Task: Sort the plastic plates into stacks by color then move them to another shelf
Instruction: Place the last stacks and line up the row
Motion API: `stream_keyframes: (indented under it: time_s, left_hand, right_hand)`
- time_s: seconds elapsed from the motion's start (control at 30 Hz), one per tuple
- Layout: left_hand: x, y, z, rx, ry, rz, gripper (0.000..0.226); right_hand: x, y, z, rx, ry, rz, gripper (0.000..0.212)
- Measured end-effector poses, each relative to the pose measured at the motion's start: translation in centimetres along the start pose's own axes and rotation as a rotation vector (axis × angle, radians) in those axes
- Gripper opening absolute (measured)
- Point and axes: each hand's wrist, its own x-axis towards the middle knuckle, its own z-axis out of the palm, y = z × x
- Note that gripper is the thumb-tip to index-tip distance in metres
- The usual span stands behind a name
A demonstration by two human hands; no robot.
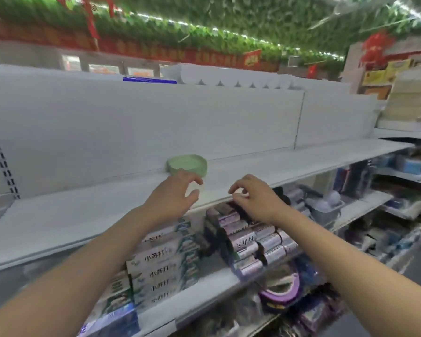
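A stack of pale green round plastic plates (187, 164) sits on the white metal shelf (301, 161) just beyond the left hand (174, 194). Both it and the right hand (254, 195) hang loosely curled, holding nothing. Placing seems done; fetching another colour's stack looks next.

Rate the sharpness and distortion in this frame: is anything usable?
Head view: motion blur smears the whole frame; wide-angle bowing curves the white shelf; the green plates and both hands, left and right, stay recognisable; the ceiling light strip is blown out.

plates (187, 164) on shelf (301, 161)
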Motion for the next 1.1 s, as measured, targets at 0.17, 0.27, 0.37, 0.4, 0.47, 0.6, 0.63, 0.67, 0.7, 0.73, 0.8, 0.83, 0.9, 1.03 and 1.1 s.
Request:
stream_keyframes:
  time_s: [0.17, 0.27, 0.37, 0.4, 0.47, 0.6, 0.63, 0.67, 0.7, 0.73, 0.8, 0.83, 0.9, 1.03, 1.1]
  left_hand:
    - [3.2, -2.7, 0.2, 0.082, 0.025, -0.172, 0.025]
    - [5.8, -5.0, 0.4, 0.132, 0.041, -0.263, 0.028]
    - [8.6, -7.9, 1.1, 0.159, 0.062, -0.320, 0.028]
    - [9.6, -8.8, 1.4, 0.163, 0.072, -0.332, 0.027]
    - [11.4, -10.7, 2.1, 0.154, 0.076, -0.375, 0.026]
    - [14.2, -12.9, 4.0, 0.100, 0.033, -0.499, 0.025]
    - [14.8, -13.0, 4.4, 0.077, 0.039, -0.536, 0.025]
    - [15.3, -13.1, 4.8, 0.055, 0.054, -0.565, 0.025]
    - [15.8, -13.1, 5.1, 0.033, 0.073, -0.584, 0.025]
    - [16.2, -13.0, 5.3, 0.015, 0.089, -0.601, 0.025]
    - [16.8, -12.7, 5.7, 0.000, 0.110, -0.628, 0.029]
    - [17.0, -12.6, 5.9, 0.002, 0.126, -0.637, 0.031]
    - [17.0, -12.0, 6.3, -0.016, 0.174, -0.664, 0.033]
    - [16.4, -9.9, 7.3, -0.047, 0.315, -0.721, 0.035]
    - [16.0, -8.6, 7.6, -0.039, 0.379, -0.766, 0.035]
  right_hand:
    - [6.0, 2.9, 1.1, 0.076, -0.054, -0.090, 0.018]
    - [10.2, 4.1, 2.6, 0.101, -0.093, -0.142, 0.018]
    - [15.2, 4.8, 4.2, 0.101, -0.115, -0.175, 0.020]
    - [17.0, 4.9, 4.8, 0.099, -0.105, -0.187, 0.021]
    - [20.4, 4.8, 5.9, 0.106, -0.094, -0.198, 0.022]
    - [25.8, 4.8, 7.9, 0.057, -0.167, -0.205, 0.026]
    - [26.8, 4.8, 8.3, 0.051, -0.192, -0.199, 0.026]
    - [27.5, 4.9, 8.7, 0.045, -0.214, -0.193, 0.026]
    - [28.1, 5.0, 9.0, 0.036, -0.229, -0.193, 0.026]
    - [28.5, 5.2, 9.3, 0.033, -0.234, -0.199, 0.028]
    - [29.1, 5.6, 9.8, 0.044, -0.226, -0.223, 0.033]
    - [29.3, 5.8, 9.9, 0.045, -0.217, -0.244, 0.034]
    - [29.6, 6.1, 10.0, 0.035, -0.223, -0.282, 0.036]
    - [29.9, 7.0, 10.0, 0.154, -0.302, -0.336, 0.034]
    - [29.7, 7.4, 10.0, 0.268, -0.368, -0.354, 0.033]
